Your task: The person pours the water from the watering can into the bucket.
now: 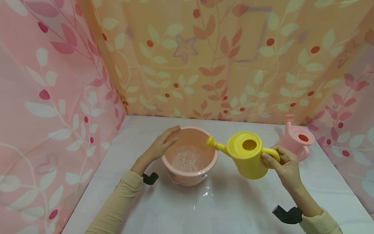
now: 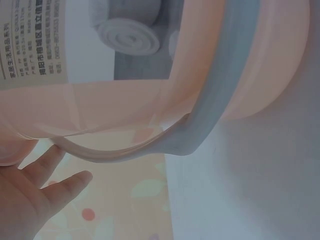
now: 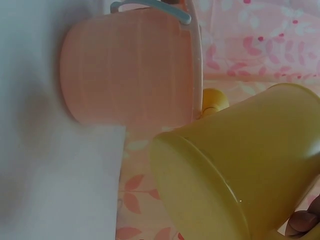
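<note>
A pink bucket stands upright on the white table, with clear water inside. My left hand rests at the bucket's left rim, fingers extended; in the left wrist view these fingers lie near the rim and the grey bail handle. With my right hand I grip the handle of a yellow watering can, held up to the right of the bucket. Its sprinkler head reaches over the bucket's right rim. In the right wrist view the can's body is tilted toward the bucket.
A pink watering can stands at the back right, behind my right hand. Drops of water lie on the table in front of the bucket. Patterned cloth hangs at the back and both sides.
</note>
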{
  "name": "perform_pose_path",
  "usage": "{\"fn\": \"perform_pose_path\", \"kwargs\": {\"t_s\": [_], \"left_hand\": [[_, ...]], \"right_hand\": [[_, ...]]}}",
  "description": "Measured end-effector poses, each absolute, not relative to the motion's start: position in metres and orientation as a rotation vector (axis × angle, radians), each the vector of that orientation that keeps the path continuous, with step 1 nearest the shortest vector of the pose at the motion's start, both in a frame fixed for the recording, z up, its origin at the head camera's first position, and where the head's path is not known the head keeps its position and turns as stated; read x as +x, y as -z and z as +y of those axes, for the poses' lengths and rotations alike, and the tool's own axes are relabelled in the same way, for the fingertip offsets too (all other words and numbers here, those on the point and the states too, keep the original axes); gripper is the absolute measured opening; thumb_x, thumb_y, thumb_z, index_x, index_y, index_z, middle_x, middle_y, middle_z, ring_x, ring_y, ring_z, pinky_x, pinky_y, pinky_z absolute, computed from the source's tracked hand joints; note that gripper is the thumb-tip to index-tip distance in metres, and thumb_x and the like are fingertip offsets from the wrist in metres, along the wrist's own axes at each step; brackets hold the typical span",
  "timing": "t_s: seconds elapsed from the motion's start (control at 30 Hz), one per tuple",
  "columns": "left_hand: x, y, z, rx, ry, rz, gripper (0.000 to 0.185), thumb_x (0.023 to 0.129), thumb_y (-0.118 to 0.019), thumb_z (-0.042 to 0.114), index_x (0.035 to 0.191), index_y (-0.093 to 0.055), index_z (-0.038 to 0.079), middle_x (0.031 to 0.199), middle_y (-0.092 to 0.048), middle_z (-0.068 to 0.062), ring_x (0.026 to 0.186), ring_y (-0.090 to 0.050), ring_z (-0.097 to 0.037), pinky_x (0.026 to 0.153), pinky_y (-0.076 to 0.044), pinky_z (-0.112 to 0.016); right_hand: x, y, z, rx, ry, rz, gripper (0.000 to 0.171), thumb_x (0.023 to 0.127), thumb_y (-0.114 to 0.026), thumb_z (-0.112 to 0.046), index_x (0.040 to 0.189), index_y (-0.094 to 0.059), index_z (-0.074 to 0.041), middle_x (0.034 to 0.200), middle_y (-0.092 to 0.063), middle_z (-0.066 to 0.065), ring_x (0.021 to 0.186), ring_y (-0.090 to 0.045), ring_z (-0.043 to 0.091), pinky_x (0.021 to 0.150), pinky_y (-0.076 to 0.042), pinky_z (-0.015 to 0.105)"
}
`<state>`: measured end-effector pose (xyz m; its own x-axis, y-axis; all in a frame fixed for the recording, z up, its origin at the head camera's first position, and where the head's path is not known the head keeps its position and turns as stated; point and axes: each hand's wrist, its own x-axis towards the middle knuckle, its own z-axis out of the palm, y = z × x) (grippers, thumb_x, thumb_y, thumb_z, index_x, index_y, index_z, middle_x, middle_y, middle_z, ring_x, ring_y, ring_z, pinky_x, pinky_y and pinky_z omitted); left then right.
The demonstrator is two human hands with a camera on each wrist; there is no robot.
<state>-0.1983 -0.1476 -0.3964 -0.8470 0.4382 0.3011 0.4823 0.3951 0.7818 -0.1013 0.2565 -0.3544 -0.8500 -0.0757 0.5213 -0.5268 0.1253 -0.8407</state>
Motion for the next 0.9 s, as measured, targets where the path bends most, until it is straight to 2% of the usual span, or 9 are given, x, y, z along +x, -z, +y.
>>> {"fn": "perform_pose_path", "kwargs": {"t_s": [0.13,0.53,0.9], "left_hand": [[-0.2024,0.4018,-0.1493,-0.852,1.478,-2.593,0.047,0.097,-0.047,0.031,0.142,-0.037,0.021,0.147,-0.036,0.002,0.138,-0.026,-0.017,0.112,-0.023,-0.045],[-0.2016,0.4010,-0.1489,-0.861,1.471,-2.586,0.046,0.097,-0.047,0.027,0.142,-0.037,0.019,0.147,-0.037,-0.003,0.138,-0.027,-0.018,0.112,-0.023,-0.046],[-0.2008,0.3984,-0.1473,-0.836,1.467,-2.608,0.047,0.097,-0.048,0.020,0.142,-0.037,0.009,0.147,-0.036,-0.007,0.139,-0.025,-0.024,0.112,-0.021,-0.048]], "right_hand": [[-0.1017,0.3529,0.2566,0.599,-1.794,-2.056,0.014,0.082,-0.055,0.016,0.086,-0.060,0.003,0.076,-0.062,0.000,0.064,-0.048,0.011,0.056,-0.049,0.014],[-0.1024,0.3542,0.2574,0.662,-1.836,-2.004,0.016,0.081,-0.053,0.019,0.085,-0.059,0.005,0.076,-0.062,0.001,0.064,-0.049,0.010,0.057,-0.050,0.014],[-0.0995,0.3474,0.2540,0.610,-1.785,-2.081,0.015,0.082,-0.056,0.016,0.084,-0.060,0.001,0.077,-0.062,-0.001,0.065,-0.050,0.010,0.059,-0.050,0.013]]}}
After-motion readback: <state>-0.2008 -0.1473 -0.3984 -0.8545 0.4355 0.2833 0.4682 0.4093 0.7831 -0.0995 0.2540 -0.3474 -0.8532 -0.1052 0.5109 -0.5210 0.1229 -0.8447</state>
